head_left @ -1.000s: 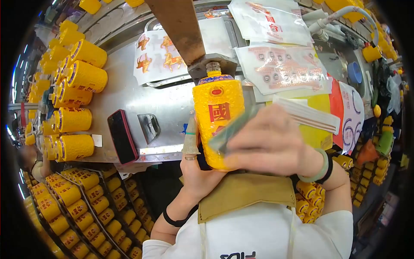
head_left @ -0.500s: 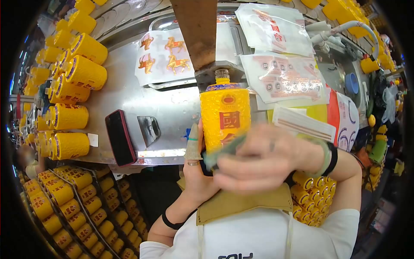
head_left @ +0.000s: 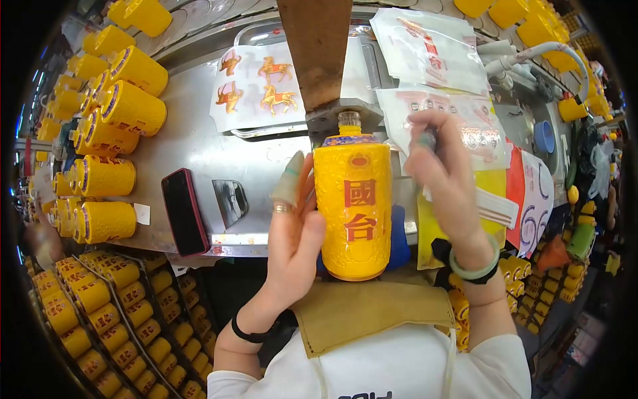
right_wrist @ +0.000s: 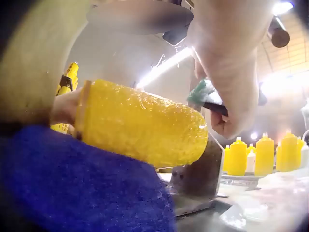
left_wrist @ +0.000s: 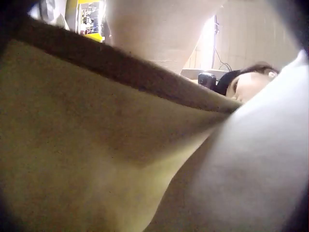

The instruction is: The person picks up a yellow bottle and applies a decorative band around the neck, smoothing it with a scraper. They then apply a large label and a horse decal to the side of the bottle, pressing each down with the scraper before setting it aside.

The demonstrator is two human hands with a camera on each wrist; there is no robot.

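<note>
The yellow bottle (head_left: 353, 213) is lying between the hands, its neck pointing forward. The left hand (head_left: 292, 239) is sitting nearer, straight fingers reaching along its side; the right hand (head_left: 446, 176) is hovering apart, fingers pinching a green pad (right_wrist: 199, 93).

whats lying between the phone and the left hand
In the head view, a small, dark, shiny piece lies on the metal tabletop between the phone and the left hand; its identity is unclear.
</note>
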